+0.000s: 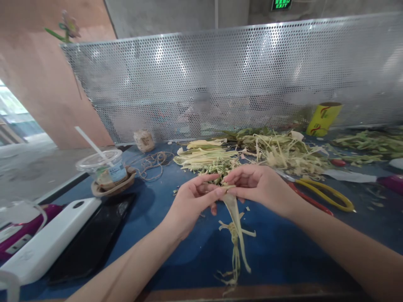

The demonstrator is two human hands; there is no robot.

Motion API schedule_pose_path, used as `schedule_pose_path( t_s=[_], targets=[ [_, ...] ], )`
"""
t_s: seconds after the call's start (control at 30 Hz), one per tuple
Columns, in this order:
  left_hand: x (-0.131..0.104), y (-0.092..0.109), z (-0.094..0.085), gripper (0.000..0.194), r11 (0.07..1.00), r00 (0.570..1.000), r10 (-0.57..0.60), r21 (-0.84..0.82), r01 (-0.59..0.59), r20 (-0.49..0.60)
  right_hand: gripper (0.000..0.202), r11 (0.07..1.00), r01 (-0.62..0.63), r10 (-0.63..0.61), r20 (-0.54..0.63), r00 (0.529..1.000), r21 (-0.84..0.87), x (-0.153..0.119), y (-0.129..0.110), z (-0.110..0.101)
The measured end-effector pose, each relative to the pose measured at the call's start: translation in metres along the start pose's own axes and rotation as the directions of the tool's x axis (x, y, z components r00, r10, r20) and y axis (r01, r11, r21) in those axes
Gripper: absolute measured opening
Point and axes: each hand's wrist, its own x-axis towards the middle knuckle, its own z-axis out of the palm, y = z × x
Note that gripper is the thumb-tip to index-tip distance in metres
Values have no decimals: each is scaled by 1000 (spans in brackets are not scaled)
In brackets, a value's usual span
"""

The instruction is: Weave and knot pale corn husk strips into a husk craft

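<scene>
My left hand (195, 197) and my right hand (256, 184) meet near the middle of the table, fingertips pinched on a pale green corn husk strip (233, 209). One long end of the strip hangs down below my fingers. Under it lies a small knotted husk piece (234, 233) with short side arms and frayed tails. Just beyond my fingertips sit green shredded bits (220, 167), partly hidden by my hands. Flat pale husk strips (204, 154) are laid out behind them. To the right of my right hand lie pliers or scissors with red and yellow handles (327, 195).
Left are a lidded plastic cup (102, 167) with a straw, twine (154, 163), a black phone-like slab (94, 239), a white power bank (50, 239) and a purple power strip (19, 239). A husk heap (283, 151) and yellow tube (324, 119) stand before a perforated metal screen (204, 79).
</scene>
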Motion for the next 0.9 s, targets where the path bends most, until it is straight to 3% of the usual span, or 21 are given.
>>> schedule_pose_path(
  t_s=[0.33, 0.53, 0.7, 0.9],
  targets=[
    [-2, 1, 1, 42, 995, 993, 94, 39, -91, -66, 17, 990, -103, 100, 27, 995, 95, 3, -2, -3],
    [-4, 2, 0, 35, 969, 973, 218, 136, -207, -75, 10, 975, -58, 56, 17, 998, 214, 4, 9, -4],
    [-6, 0, -1, 30, 944, 953, 291, 187, -272, -85, 14, 981, -56, 43, 70, 997, 186, 4, 8, -3],
    [-7, 3, 2, 27, 925, 947, 310, 258, -280, -84, 17, 989, -59, 54, 42, 998, 133, 0, 1, 1]
  ],
)
